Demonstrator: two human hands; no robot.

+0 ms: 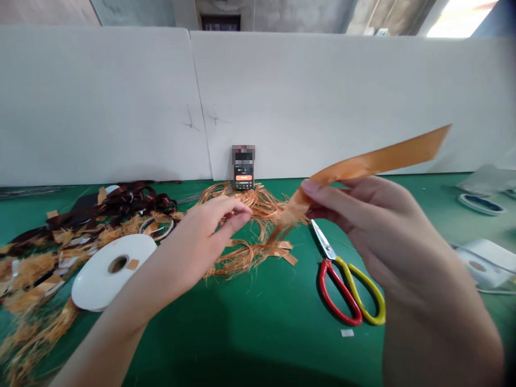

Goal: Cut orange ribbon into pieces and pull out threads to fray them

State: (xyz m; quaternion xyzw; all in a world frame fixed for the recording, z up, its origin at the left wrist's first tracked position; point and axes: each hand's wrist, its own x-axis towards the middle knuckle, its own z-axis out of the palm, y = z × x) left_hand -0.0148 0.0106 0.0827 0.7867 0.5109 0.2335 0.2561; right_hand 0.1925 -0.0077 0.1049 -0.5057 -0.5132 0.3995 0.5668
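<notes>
Between the thumb and fingers of my right hand (363, 215) is an orange ribbon (387, 158). One end of the ribbon sticks out to the upper right with a slanted cut; the other hangs down and frays into loose threads. My left hand (213, 231) is closed in a pinch to the left of the ribbon, apart from it. What that pinch holds, if anything, is too fine to make out. Below lie bundles of orange frayed threads (237, 260) on the green table (258, 328). Scissors (342, 285) with one red and one yellow handle rest near my right hand.
A white spool (94, 269) lies at left among dark brown ribbon (137, 201) and orange scraps. A phone (244, 177) leans against the white partition (322, 102). At right are a tape roll (481, 204) and a white box-like object (486, 263).
</notes>
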